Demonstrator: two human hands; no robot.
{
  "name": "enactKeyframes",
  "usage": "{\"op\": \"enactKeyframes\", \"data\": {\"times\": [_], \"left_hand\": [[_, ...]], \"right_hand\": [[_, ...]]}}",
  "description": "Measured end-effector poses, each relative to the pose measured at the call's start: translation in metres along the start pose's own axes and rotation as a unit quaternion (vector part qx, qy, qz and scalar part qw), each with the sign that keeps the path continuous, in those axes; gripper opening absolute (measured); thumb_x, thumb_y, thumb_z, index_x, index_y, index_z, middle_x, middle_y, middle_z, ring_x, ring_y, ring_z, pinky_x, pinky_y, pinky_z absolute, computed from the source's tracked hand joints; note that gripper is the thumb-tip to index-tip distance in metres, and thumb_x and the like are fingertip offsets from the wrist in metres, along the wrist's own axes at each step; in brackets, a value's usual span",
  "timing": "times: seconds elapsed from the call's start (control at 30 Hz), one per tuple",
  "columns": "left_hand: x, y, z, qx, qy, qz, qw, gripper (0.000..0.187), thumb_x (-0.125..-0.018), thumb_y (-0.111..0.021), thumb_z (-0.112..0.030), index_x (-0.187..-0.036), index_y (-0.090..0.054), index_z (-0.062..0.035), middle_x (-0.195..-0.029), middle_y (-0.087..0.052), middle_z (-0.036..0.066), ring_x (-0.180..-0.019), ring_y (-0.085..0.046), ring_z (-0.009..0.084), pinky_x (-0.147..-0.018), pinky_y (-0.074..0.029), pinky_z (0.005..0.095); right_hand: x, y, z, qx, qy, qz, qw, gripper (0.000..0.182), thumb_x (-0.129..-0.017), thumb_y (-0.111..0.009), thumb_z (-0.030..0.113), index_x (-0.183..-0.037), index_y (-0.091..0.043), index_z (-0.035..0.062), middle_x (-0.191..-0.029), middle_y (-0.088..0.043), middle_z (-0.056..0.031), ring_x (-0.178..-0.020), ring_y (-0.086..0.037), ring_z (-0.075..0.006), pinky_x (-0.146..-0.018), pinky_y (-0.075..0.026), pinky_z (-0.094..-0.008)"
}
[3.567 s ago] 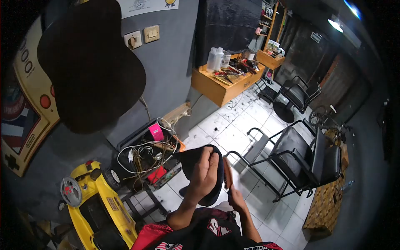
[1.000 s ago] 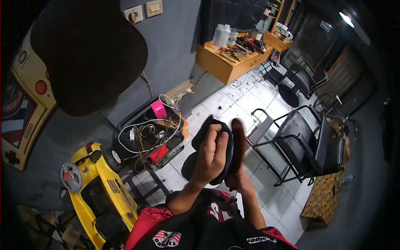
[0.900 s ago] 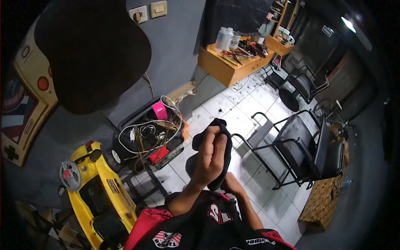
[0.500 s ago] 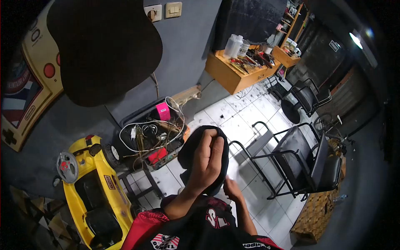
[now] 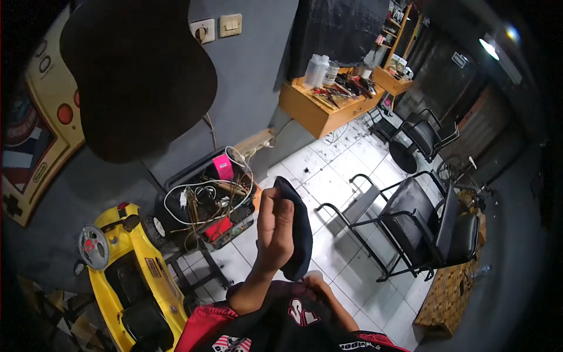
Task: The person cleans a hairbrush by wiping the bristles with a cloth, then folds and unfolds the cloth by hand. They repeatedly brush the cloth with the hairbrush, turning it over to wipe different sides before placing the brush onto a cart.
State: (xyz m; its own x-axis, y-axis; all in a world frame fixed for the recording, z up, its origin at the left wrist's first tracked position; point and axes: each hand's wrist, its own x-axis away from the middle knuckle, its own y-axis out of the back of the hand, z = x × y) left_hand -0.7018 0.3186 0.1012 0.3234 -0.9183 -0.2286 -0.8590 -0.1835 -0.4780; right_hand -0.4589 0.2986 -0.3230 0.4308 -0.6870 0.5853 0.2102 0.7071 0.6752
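Observation:
My left hand (image 5: 274,232) is raised in front of my chest, its fingers pressed together at the side of a dark cloth cap (image 5: 298,234). The cap stands on edge, so I see it narrow, and part of it is behind the hand. Lower down, close to the cap's bottom end, is my right hand (image 5: 315,280) with its fingers curled in. Something pale shows at its fingertips, but I cannot make out what it is, or whether this hand touches the cap.
A yellow toy car (image 5: 135,276) stands at the left, beside a crate of cables (image 5: 205,199). Black metal-framed chairs (image 5: 410,205) are at the right near a woven box (image 5: 443,293). A wooden wall cabinet (image 5: 328,111) carries bottles and tools. A dark guitar-shaped board (image 5: 141,76) hangs upper left.
The cap has turned from showing its broad face to nearly edge-on. My left hand has shifted slightly left and down, and my right hand has moved slightly down and left.

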Motion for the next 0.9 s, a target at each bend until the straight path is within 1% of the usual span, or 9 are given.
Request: {"op": "enactKeyframes", "data": {"times": [0.1, 0.2, 0.43, 0.5, 0.57, 0.6, 0.73, 0.8, 0.9], "left_hand": [[-0.006, 0.005, 0.003, -0.043, -0.054, 0.014, 0.998, 0.009, -0.096, -0.04, -0.014, -0.096, -0.044, -0.0059, -0.08, -0.04, -0.003, -0.072, -0.036, 0.0051, -0.066, -0.033, 0.019], [-0.006, 0.009, 0.018, -0.124, -0.052, 0.03, 0.991, 0.01, -0.096, -0.039, -0.014, -0.096, -0.043, -0.0037, -0.08, -0.041, 0.002, -0.073, -0.038, 0.0097, -0.069, -0.035, 0.0226], [-0.004, -0.005, 0.042, -0.228, -0.086, 0.071, 0.967, 0.024, -0.098, -0.04, -0.023, -0.104, -0.04, 0.0002, -0.081, -0.044, 0.004, -0.075, -0.043, 0.0108, -0.069, -0.038, 0.0251], [-0.003, -0.006, 0.043, -0.19, -0.04, 0.047, 0.98, 0.022, -0.098, -0.038, -0.022, -0.104, -0.042, -0.0011, -0.086, -0.046, 0.004, -0.08, -0.044, 0.0107, -0.073, -0.039, 0.0264], [-0.007, -0.003, 0.045, -0.193, -0.083, 0.004, 0.978, 0.02, -0.098, -0.038, -0.02, -0.103, -0.045, -0.0026, -0.086, -0.047, 0.002, -0.08, -0.043, 0.0084, -0.073, -0.038, 0.0247], [-0.007, 0.001, 0.044, -0.151, -0.052, -0.004, 0.987, 0.019, -0.098, -0.038, -0.02, -0.104, -0.046, -0.0036, -0.085, -0.045, 0.0, -0.079, -0.041, 0.0077, -0.073, -0.037, 0.0226], [-0.007, 0.001, 0.015, -0.131, -0.119, -0.029, 0.984, 0.017, -0.097, -0.041, -0.019, -0.104, -0.045, -0.0046, -0.085, -0.043, -0.002, -0.078, -0.038, 0.0061, -0.072, -0.034, 0.0196], [-0.007, 0.001, 0.01, -0.069, -0.104, -0.019, 0.992, 0.016, -0.097, -0.042, -0.019, -0.103, -0.046, -0.0043, -0.085, -0.043, -0.002, -0.078, -0.038, 0.0059, -0.071, -0.034, 0.0195], [-0.009, 0.007, 0.024, -0.081, -0.128, -0.025, 0.988, 0.022, -0.094, -0.045, -0.01, -0.114, -0.036, -0.0048, -0.086, -0.041, -0.001, -0.077, -0.039, 0.0065, -0.069, -0.033, 0.0189]], "right_hand": [[-0.02, -0.025, -0.044, 0.065, -0.01, -0.04, 0.997, 0.059, -0.09, -0.035, 0.056, -0.095, -0.06, 0.0026, -0.065, -0.061, -0.0067, -0.054, -0.056, -0.024, -0.055, -0.046, -0.0405], [0.069, 0.101, 0.082, -0.369, -0.092, -0.088, 0.921, 0.053, -0.095, -0.029, 0.049, -0.071, -0.05, 0.0064, -0.053, -0.045, -0.0007, -0.042, -0.042, -0.0117, -0.038, -0.033, -0.0291], [0.152, 0.195, 0.188, -0.626, 0.167, -0.173, 0.742, 0.056, -0.088, -0.039, 0.06, -0.077, -0.049, 0.0062, -0.061, -0.042, 0.0011, -0.048, -0.036, -0.0089, -0.041, -0.026, -0.0238], [0.151, 0.191, 0.192, -0.51, 0.146, -0.197, 0.825, 0.055, -0.088, -0.04, 0.06, -0.08, -0.049, 0.0061, -0.064, -0.044, 0.0005, -0.05, -0.037, -0.0089, -0.042, -0.027, -0.0235], [0.132, 0.167, 0.159, -0.584, 0.126, -0.018, 0.802, 0.054, -0.088, -0.041, 0.059, -0.082, -0.052, 0.0063, -0.065, -0.045, 0.0005, -0.052, -0.039, -0.0093, -0.044, -0.029, -0.0233], [0.119, 0.151, 0.15, -0.686, 0.07, 0.021, 0.724, 0.045, -0.09, -0.042, 0.05, -0.081, -0.052, 0.0075, -0.061, -0.042, 0.0017, -0.049, -0.037, -0.0093, -0.044, -0.028, -0.023], [0.025, 0.013, -0.013, -0.111, 0.001, 0.044, 0.993, 0.05, -0.092, -0.039, 0.052, -0.078, -0.053, 0.0062, -0.062, -0.046, 0.0005, -0.05, -0.042, -0.0115, -0.042, -0.032, -0.0278], [0.039, 0.005, -0.012, -0.036, -0.068, 0.022, 0.997, 0.048, -0.091, -0.04, 0.048, -0.075, -0.053, 0.005, -0.06, -0.048, -0.0012, -0.05, -0.044, -0.0126, -0.043, -0.035, -0.0282], [0.071, 0.045, 0.028, -0.207, -0.154, -0.041, 0.965, 0.045, -0.089, -0.042, 0.043, -0.071, -0.052, 0.0031, -0.058, -0.049, -0.0038, -0.049, -0.049, -0.0142, -0.044, -0.04, -0.0289]]}}
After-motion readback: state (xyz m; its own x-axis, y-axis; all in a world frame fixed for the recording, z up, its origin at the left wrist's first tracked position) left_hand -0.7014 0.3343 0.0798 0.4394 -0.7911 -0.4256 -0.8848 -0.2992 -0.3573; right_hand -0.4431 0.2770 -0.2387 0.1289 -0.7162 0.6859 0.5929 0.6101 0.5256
